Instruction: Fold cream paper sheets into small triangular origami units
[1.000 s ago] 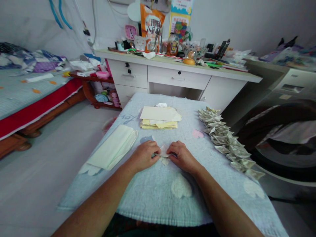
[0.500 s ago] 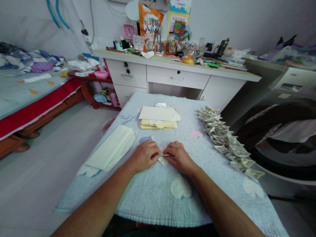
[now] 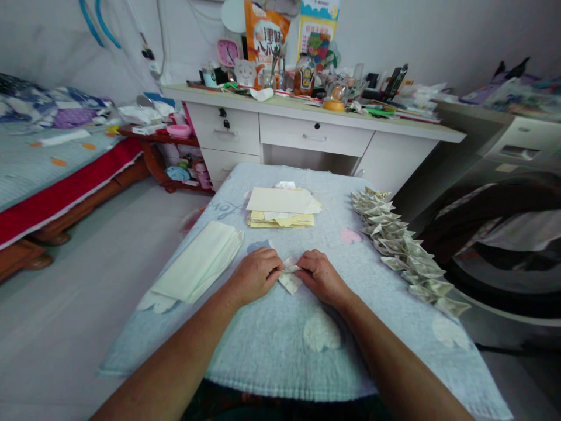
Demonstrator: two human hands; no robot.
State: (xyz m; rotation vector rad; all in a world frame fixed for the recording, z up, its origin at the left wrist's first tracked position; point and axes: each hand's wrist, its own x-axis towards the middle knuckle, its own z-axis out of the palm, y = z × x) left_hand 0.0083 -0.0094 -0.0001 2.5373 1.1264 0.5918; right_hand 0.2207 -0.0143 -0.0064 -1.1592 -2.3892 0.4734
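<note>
A small folded piece of paper (image 3: 290,282) lies low over the cloth-covered table (image 3: 272,351), between my two hands. My left hand (image 3: 259,272) pinches its left edge, fingers closed. On the opposite edge, the thumb and fingers of my right hand (image 3: 322,275) are closed in a pinch too. To the left rests a long folded bundle of pale paper (image 3: 199,260). Beyond my hands is a stack of cream and yellow paper sheets (image 3: 280,202). Along the right side runs a dense row of folded paper pieces (image 3: 401,248) with pointed ends.
A white desk (image 3: 315,134) crowded with jars, a pink clock (image 3: 228,52) and an orange bag (image 3: 265,44) stands behind the table. A bed (image 3: 56,164) is at the left. On the right is a front-loading washing machine (image 3: 521,143).
My fingers have shifted slightly on the small paper, and its lower part now shows more openly between them. The stack, bundle and row of folded pieces stay where they were.
</note>
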